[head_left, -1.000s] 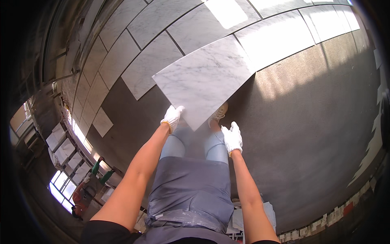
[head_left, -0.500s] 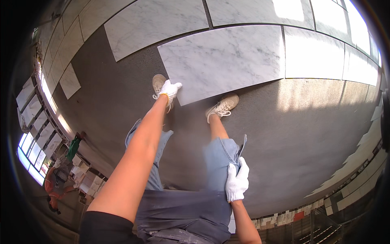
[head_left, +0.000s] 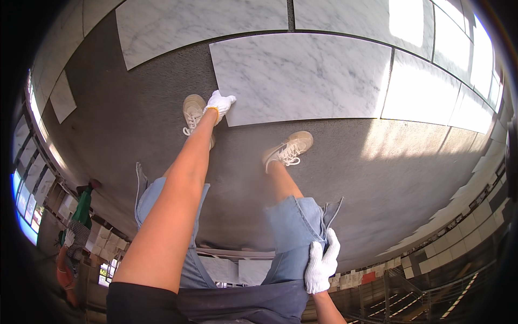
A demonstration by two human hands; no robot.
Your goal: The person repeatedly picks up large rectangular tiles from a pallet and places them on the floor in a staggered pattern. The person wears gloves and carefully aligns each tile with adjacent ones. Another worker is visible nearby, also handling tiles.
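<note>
My left hand (head_left: 219, 106), in a white knit glove, is closed at the left edge of a grey-veined white marble slab (head_left: 302, 78). Its thumb lies over the slab's top face; the other fingers are partly hidden at the edge. The slab lies along a row of marble slabs, a narrow dark gap between it and the far slab (head_left: 205, 24). On its right side another slab (head_left: 418, 89) sits beside it in bright sunlight. My right hand (head_left: 322, 263), gloved too, rests open against my right thigh (head_left: 297, 232), fingers stretched and thumb apart.
My shoes (head_left: 294, 147) stand on the dark grey floor (head_left: 350, 178) near the slab. A small slab piece (head_left: 63, 98) lies at the left. Farther left is another person (head_left: 75, 237) in green trousers. More pale slabs (head_left: 458, 248) line the right side.
My view has tilted, and the slabs appear turned slightly clockwise. My left hand stays at the slab's left edge, and my right hand stays on my thigh. My feet appear farther apart.
</note>
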